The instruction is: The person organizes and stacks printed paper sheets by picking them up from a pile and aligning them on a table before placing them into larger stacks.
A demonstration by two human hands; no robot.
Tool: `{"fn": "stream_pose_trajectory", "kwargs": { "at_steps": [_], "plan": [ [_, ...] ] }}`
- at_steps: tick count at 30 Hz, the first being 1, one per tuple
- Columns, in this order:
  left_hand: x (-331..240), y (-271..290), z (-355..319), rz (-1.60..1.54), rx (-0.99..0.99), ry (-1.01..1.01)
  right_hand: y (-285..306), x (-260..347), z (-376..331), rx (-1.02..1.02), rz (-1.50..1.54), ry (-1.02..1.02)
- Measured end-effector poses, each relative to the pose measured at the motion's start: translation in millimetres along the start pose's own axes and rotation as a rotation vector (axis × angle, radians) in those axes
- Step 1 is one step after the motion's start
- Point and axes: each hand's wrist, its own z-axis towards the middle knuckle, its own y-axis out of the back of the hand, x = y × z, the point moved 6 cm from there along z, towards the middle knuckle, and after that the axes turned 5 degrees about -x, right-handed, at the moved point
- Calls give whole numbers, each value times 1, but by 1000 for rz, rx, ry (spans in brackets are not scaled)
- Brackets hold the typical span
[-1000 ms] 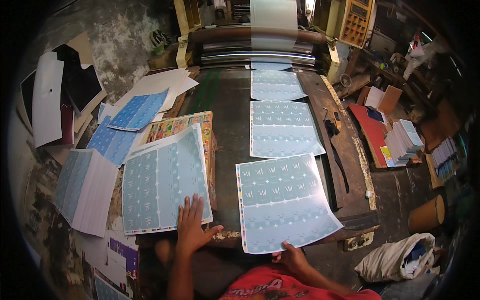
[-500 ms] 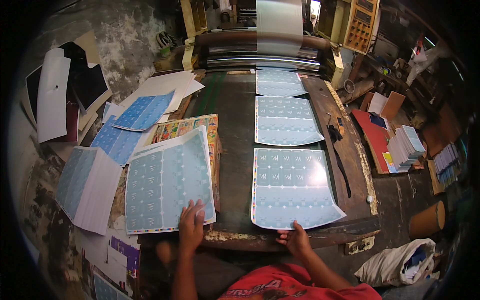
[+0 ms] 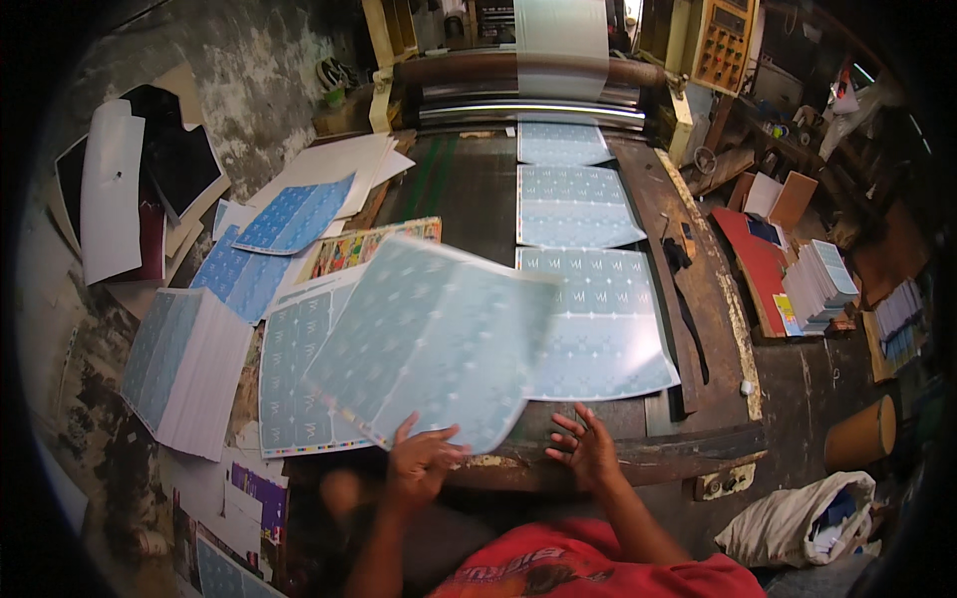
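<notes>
One pale blue-green printed sheet point(image 3: 429, 349) is lifted and tilted, blurred by motion, between the left pile and the machine bed. At its near edge my left hand point(image 3: 421, 463) grips it, fingers partly hidden by blur. My right hand point(image 3: 586, 448) is open with fingers apart, holding nothing, just short of the nearest sheet on the bed point(image 3: 598, 329). Beyond that, a second sheet point(image 3: 573, 204) and a third sheet point(image 3: 560, 143) lie in line toward the rollers. Under the lifted sheet, more of the same print shows in the pile point(image 3: 289, 399).
Steel rollers point(image 3: 469, 118) cross the far end of the bed, with clear film point(image 3: 561, 60) above. A thick fanned stack point(image 3: 184, 374) and blue sheets point(image 3: 299, 214) lie left. A control panel point(image 3: 724, 45) stands back right; a white sack point(image 3: 797, 518) sits lower right.
My left hand has raised a sheet off the left pile and swung it right. The row of sheets on the bed has shifted toward the rollers. My right hand has come away from the nearest sheet.
</notes>
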Motion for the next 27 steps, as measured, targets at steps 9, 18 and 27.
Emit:
{"fn": "stream_pose_trajectory", "kwargs": {
  "at_steps": [9,18,27],
  "plan": [
    [1,-20,7,367,200,-111,26,-16,-34,95,-21,-139],
    [51,0,2,650,81,97,86,-64,-99,-178,-57,-229],
    [56,4,8,406,-179,260,87,-66,-96,-150,-10,-210]
  ]
}}
